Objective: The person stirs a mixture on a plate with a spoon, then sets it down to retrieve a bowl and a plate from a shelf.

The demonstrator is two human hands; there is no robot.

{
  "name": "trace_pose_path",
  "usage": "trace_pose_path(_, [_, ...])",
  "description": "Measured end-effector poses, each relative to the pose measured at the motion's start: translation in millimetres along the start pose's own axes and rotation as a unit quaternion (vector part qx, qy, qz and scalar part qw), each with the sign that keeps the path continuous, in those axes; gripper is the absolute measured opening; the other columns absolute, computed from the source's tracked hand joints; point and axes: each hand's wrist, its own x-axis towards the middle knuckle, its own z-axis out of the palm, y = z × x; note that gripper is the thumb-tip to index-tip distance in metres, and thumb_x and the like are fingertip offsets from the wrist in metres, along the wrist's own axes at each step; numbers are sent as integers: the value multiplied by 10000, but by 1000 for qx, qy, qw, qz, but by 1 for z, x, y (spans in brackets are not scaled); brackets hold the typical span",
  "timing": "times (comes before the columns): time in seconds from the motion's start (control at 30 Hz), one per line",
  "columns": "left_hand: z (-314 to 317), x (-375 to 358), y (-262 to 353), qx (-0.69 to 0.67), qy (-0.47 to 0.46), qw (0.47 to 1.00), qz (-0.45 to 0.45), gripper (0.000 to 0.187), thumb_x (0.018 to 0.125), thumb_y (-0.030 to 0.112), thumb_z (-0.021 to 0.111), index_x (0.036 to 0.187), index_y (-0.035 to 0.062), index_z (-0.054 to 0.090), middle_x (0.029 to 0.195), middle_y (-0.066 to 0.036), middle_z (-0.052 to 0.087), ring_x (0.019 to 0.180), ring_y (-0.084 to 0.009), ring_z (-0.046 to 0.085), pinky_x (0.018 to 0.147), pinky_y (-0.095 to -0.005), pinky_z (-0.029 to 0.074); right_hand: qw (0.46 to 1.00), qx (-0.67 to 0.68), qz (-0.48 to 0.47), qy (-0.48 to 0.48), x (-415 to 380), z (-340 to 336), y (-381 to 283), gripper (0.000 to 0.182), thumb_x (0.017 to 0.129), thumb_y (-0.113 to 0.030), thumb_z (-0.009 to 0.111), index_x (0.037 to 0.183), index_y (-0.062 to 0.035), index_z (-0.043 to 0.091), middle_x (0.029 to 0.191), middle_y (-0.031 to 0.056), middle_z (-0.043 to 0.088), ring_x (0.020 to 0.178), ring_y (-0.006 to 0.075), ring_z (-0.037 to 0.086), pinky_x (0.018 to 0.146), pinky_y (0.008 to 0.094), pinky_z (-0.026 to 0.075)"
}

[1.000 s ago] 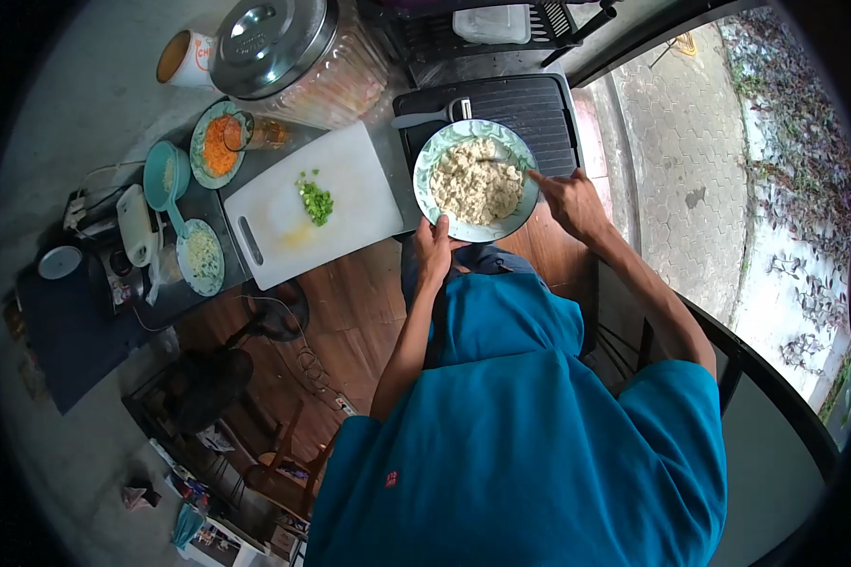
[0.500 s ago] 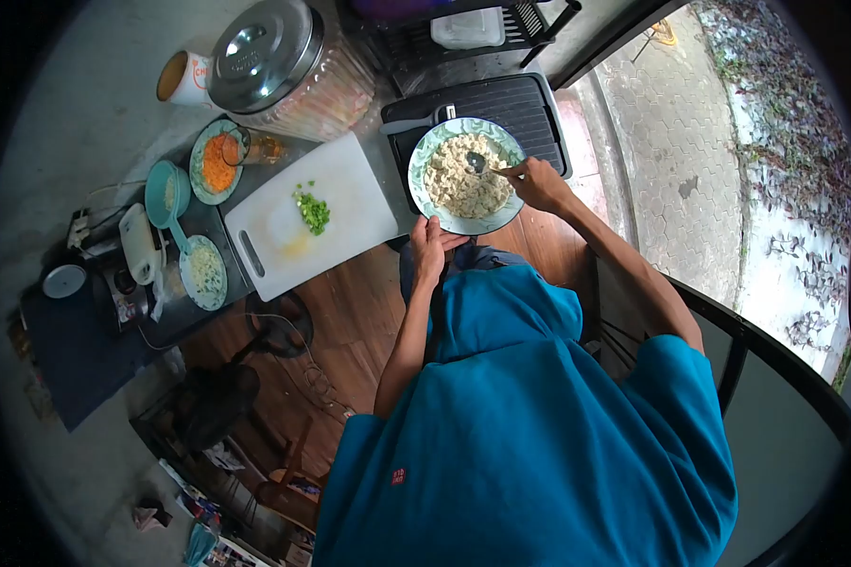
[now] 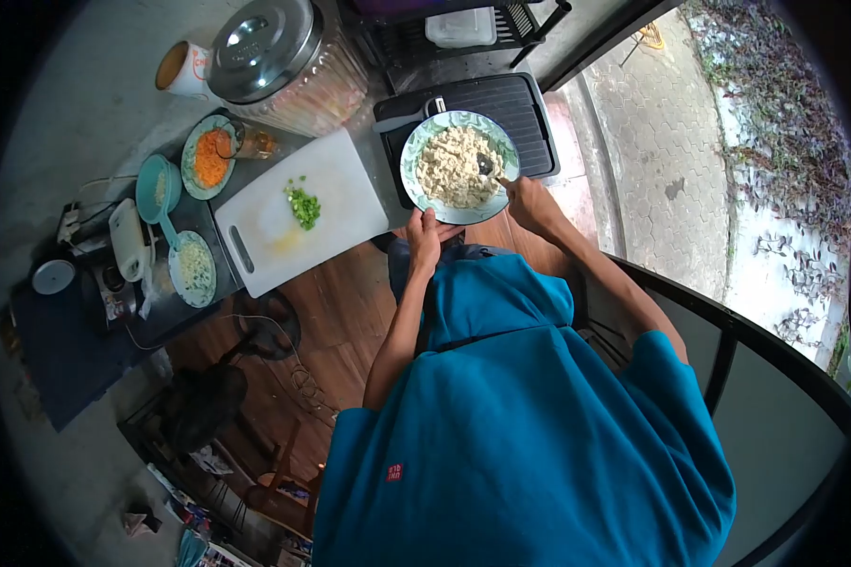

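Note:
My left hand (image 3: 425, 244) grips the near rim of a green-patterned plate (image 3: 414, 142), thumb on top and fingers underneath. A pale, crumbly mash (image 3: 452, 168) fills the plate's middle. My right hand (image 3: 531, 204) is closed round the handle of a spoon (image 3: 486, 165), whose bowl rests in the mash near the right side. Behind the plate lies a black ridged griddle (image 3: 506, 99). To the left, a white cutting board (image 3: 340, 194) carries a small heap of chopped green onion (image 3: 303, 208).
Left of the board stand a plate of grated orange food (image 3: 210, 159), a plate of chopped white bits (image 3: 195, 269), a teal strainer (image 3: 158, 189) and a glass (image 3: 255, 144). A large lidded jar (image 3: 284, 66) is behind. A fan (image 3: 208, 406) stands on the floor.
The spoon's bowl has moved slightly right and nearer me within the mash. The whole view has shifted a little; my left hand still holds the plate's rim.

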Motion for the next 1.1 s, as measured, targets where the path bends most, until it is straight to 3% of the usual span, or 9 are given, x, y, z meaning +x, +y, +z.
trace_pose_path(0.07, [1,1,2,-2,2,1000,-5,316,1005,187,294,1212,-39,370,1101,-221,546,905,-354,643,755,-420,588,1000,25,-14,12,2,-17,0,310,773,-10,491,1027,-13,667,698,293,582,623,404,611,588,456,490])
trace_pose_path(0.2, [-2,2,-3,12,8,999,-29,319,1000,157,298,1248,-36,350,1103,-215,545,891,-326,652,726,-383,600,994,-87,-64,16,-5,-66,-28,186,825,-121,499,818,28,611,736,274,610,693,418,627,620,483,511])
trace_pose_path(0.47, [10,-2,-3,-23,52,998,32,393,982,225,407,1269,-1,262,1126,-248,513,809,-334,664,697,-372,597,986,-133,-81,-51,32,-62,-89,156,741,-81,523,806,29,612,775,264,630,743,388,650,649,453,531])
trace_pose_path(0.73, [2,11,-23,52,83,994,55,339,978,189,407,1252,58,257,1003,-208,564,667,-285,673,527,-373,594,978,-141,-125,-85,73,-4,-14,199,794,-120,517,901,-47,669,857,244,635,806,396,633,715,481,503])
trace_pose_path(0.8, [9,0,1,204,103,973,41,318,975,163,419,1232,42,275,1030,-185,544,751,-278,668,587,-346,583,990,-91,-69,-78,58,-43,-24,225,815,-139,510,949,-65,675,842,245,629,827,399,624,736,498,486])
trace_pose_path(0.93, [-1,10,-23,38,79,996,-31,384,962,197,454,1270,22,305,1197,-234,503,970,-326,611,790,-412,486,992,-111,-56,26,9,-73,-13,252,812,-66,532,1007,-77,692,815,274,619,769,398,627,693,455,494])
trace_pose_path(1.0, [5,18,-56,335,177,922,81,478,958,199,441,1338,-6,234,1275,-260,445,1136,-349,513,933,-415,414,998,0,29,-58,-13,-78,-25,276,801,-34,536,1032,-67,683,939,274,621,854,375,636,746,421,492])
trace_pose_path(1.07, [14,13,-38,323,136,936,0,676,965,304,400,1427,-38,44,1364,-304,356,1127,-420,493,923,-441,405,998,56,30,-9,-21,-26,17,331,794,-42,536,1100,-77,656,1007,254,619,977,345,606,837,397,459])
trace_pose_path(1.1, [4,32,-82,294,140,943,70,662,971,298,383,1427,-37,39,1381,-283,347,1135,-401,495,898,-443,421,993,81,62,-53,-18,-21,1,256,826,-80,462,987,45,618,847,290,620,803,367,640,717,445,493])
